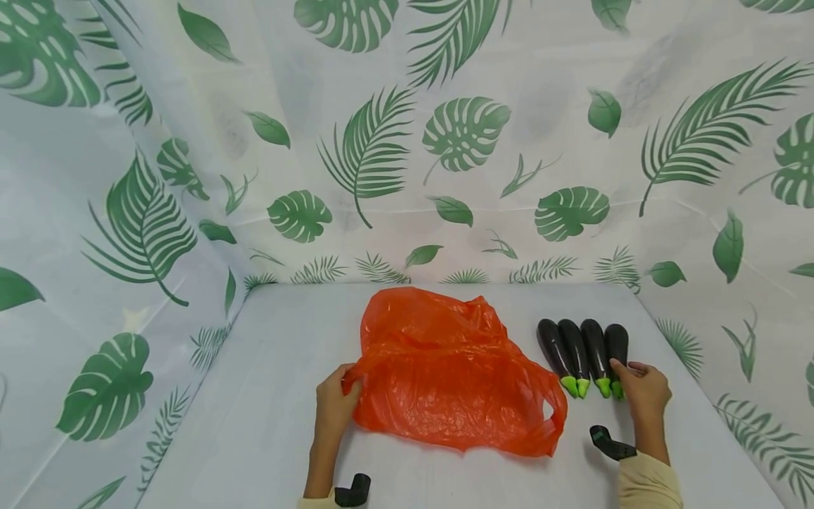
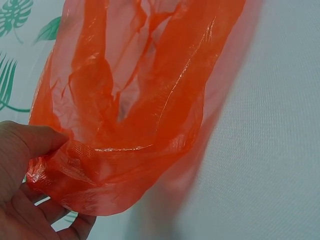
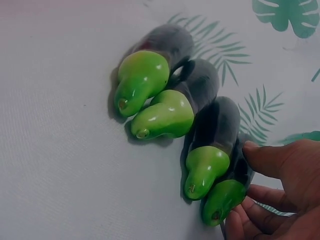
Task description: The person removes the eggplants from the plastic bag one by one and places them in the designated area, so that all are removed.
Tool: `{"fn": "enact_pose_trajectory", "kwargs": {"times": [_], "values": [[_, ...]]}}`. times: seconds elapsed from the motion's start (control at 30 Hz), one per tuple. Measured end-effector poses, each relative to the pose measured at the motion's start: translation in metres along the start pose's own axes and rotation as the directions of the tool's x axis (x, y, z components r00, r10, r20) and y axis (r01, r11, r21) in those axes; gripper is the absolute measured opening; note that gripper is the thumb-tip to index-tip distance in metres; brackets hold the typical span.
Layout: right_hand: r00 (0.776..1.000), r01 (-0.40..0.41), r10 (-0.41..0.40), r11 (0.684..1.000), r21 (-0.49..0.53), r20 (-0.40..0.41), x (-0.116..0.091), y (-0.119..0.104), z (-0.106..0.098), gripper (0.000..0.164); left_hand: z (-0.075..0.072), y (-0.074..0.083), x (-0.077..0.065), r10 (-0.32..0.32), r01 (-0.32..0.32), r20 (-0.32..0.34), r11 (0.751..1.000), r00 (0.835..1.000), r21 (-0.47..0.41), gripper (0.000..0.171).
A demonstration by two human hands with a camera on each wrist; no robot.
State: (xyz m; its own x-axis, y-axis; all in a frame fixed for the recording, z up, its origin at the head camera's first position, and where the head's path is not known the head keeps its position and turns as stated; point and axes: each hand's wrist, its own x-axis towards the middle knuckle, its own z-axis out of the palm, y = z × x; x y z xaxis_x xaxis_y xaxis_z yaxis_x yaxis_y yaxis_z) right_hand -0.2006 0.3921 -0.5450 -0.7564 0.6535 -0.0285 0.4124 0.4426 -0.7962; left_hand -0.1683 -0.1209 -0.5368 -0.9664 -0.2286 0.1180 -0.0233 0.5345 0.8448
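Observation:
My left hand (image 1: 337,399) pinches the left edge of an orange-red plastic bag (image 1: 445,382) between thumb and fingers. In the left wrist view the thin, crinkled bag (image 2: 135,160) hangs from that hand (image 2: 30,170), partly see-through. On the right, several dark eggplants with bright green caps lie side by side. My right hand (image 1: 645,389) grips the rightmost eggplant (image 1: 616,343), thumb on top and fingers along its side. The right wrist view shows that eggplant's green cap (image 3: 223,200) beside the fingers of the right hand (image 3: 285,195); the hand covers part of its body.
The other eggplants (image 1: 574,346) lie just left of the held one. A bag handle loop (image 1: 559,410) spreads toward them. Everything rests on a white table (image 1: 254,424), enclosed behind and at the sides by leaf-print sheeting (image 1: 394,240). Each wrist carries a black device (image 1: 613,444).

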Motion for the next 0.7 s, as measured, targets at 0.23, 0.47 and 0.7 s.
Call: {"fn": "enact_pose_trajectory", "kwargs": {"times": [0.23,0.47,0.7], "values": [[1.0,-0.024,0.024,1.0,0.003,0.009,0.0003,0.0005,0.0009,0.061,0.0004,-0.0002,0.0005,0.001,-0.001,-0.003,1.0,1.0,0.011,0.025],[1.0,-0.028,0.028,1.0,0.005,0.01,-0.0005,-0.0005,0.0026,0.059,0.0004,0.0005,0.0013,0.002,-0.001,-0.006,1.0,1.0,0.015,0.025],[0.999,-0.044,0.044,0.999,0.007,0.015,-0.002,-0.0009,0.0036,0.063,0.0,0.0002,0.0016,0.027,-0.027,-0.006,1.0,1.0,0.008,0.027]]}}
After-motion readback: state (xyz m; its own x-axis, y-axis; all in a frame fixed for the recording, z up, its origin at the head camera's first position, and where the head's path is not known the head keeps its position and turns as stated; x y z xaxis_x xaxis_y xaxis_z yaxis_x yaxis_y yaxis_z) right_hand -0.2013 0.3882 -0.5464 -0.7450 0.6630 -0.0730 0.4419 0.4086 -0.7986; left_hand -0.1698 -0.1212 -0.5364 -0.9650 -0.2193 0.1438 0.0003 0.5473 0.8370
